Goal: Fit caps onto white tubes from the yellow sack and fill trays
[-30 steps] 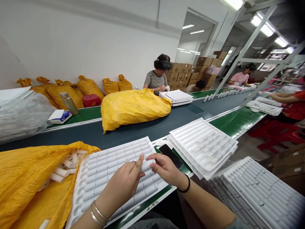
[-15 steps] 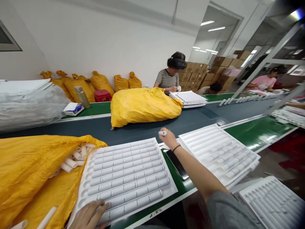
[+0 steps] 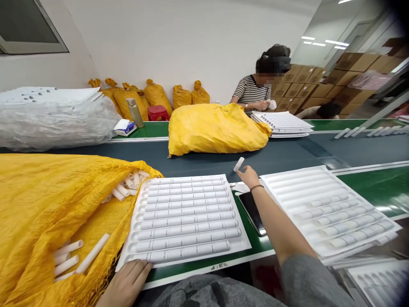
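Note:
My right hand [image 3: 249, 177] reaches over the far edge of the table, thumb and fingers closed at the lower end of a short white tube [image 3: 239, 164]. The tube tilts above the grey conveyor belt. My left hand [image 3: 129, 277] lies flat on the near left corner of a white moulded tray [image 3: 243, 243], its fingers stretched out and touching the end of the nearest tube. Long white tubes with dark printed marks [image 3: 191, 221] lie in the tray's parallel grooves. A second white tray [image 3: 284, 187], right of my forearm, holds shorter, paler tubes in its nearer grooves.
An open yellow sack [image 3: 64, 183] with loose white tubes is at left. A full yellow sack [image 3: 214, 130] lies on the belt [image 3: 140, 149]. A black phone [image 3: 252, 211] sits between the trays. Opposite, a person in stripes [image 3: 249, 91] works beside stacked trays [image 3: 281, 123].
The view has turned left, shifting things rightward. In my right hand, the white tube has gone from end-on to tilted upward at the fingertips. My left hand stays at the tray's near corner.

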A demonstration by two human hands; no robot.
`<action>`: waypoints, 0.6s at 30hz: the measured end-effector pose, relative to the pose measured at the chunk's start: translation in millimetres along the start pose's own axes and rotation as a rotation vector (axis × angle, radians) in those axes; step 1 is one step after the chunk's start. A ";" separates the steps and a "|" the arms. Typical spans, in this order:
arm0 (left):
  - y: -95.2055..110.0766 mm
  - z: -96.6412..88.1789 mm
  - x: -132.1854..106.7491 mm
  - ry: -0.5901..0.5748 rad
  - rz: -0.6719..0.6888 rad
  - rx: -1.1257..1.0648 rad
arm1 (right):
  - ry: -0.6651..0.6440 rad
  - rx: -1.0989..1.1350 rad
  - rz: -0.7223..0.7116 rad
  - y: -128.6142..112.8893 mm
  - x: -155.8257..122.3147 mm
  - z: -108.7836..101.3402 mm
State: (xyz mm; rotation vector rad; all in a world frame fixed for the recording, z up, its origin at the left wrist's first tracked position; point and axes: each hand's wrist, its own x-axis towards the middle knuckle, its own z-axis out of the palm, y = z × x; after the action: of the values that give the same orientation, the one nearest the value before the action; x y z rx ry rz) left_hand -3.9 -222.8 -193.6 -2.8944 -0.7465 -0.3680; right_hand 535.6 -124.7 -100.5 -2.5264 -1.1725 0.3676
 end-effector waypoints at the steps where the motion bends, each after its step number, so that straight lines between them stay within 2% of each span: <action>1: 2.1 2.6 -0.9 0.012 -0.006 -0.015 | -0.021 0.007 -0.021 9.1 -21.6 1.7; 5: 9.4 5.2 0.9 0.048 -0.061 -0.056 | -0.211 0.047 -0.104 48.5 -114.4 23.1; 8: 14.8 3.2 5.6 0.094 -0.111 -0.065 | -0.246 0.091 -0.107 68.2 -154.2 43.9; 11: 22.0 -0.6 8.7 0.103 -0.177 -0.086 | -0.229 0.136 -0.094 78.9 -162.9 57.3; 16: 38.9 -9.8 6.5 0.090 -0.245 -0.130 | -0.264 0.174 -0.100 96.5 -158.8 63.9; 18: 40.7 -14.1 4.0 0.087 -0.245 -0.131 | -0.201 0.140 -0.132 99.3 -161.5 63.9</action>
State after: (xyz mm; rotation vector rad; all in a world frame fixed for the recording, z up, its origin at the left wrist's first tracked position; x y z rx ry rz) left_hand 16.6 -259.0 -181.5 -2.8878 -1.1043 -0.5856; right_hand 479.2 -297.8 -183.5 -2.3205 -1.3288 0.6585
